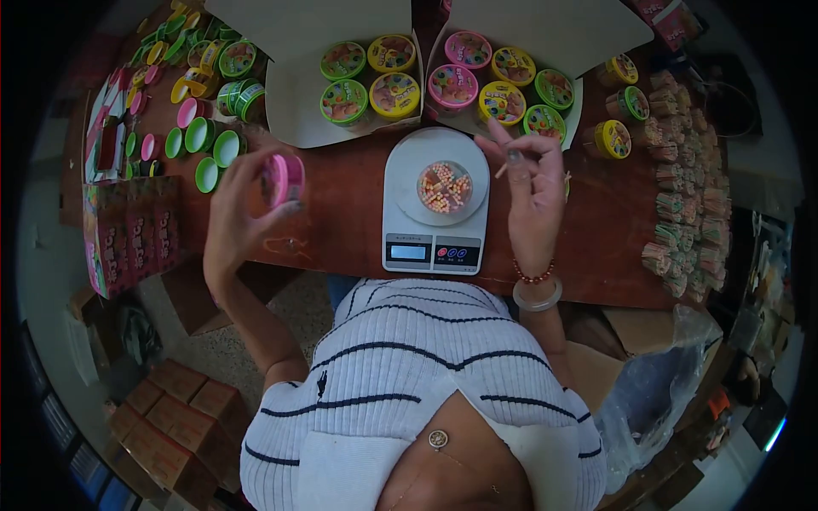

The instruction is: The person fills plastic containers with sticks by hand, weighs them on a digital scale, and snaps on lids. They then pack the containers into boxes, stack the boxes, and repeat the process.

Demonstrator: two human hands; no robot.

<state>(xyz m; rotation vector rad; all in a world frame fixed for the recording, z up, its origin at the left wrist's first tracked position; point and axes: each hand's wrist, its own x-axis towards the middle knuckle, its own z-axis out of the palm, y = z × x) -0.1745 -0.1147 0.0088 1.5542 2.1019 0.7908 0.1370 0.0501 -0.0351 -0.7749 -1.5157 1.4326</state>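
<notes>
Holding a pink lid (pixel 284 180) up on its edge, the left hand (pixel 241 213) has its fingers and thumb closed around the round rim. The lid is bright pink and hangs above the brown table (pixel 341 204), just left of the white scale (pixel 434 204). A small clear tub (pixel 444 187) sits on the scale, full of little pink, yellow and white sweets. The right hand (pixel 532 192) is beside the tub with thumb and finger pinched on a thin pale stick (pixel 503 167). Behind the scale, two open white boxes (pixel 298 102) hold closed tubs with green, yellow and pink lids. Loose green lids (pixel 204 149) lie to the left. Bundles of sticks (pixel 690 213) lie on the right.
</notes>
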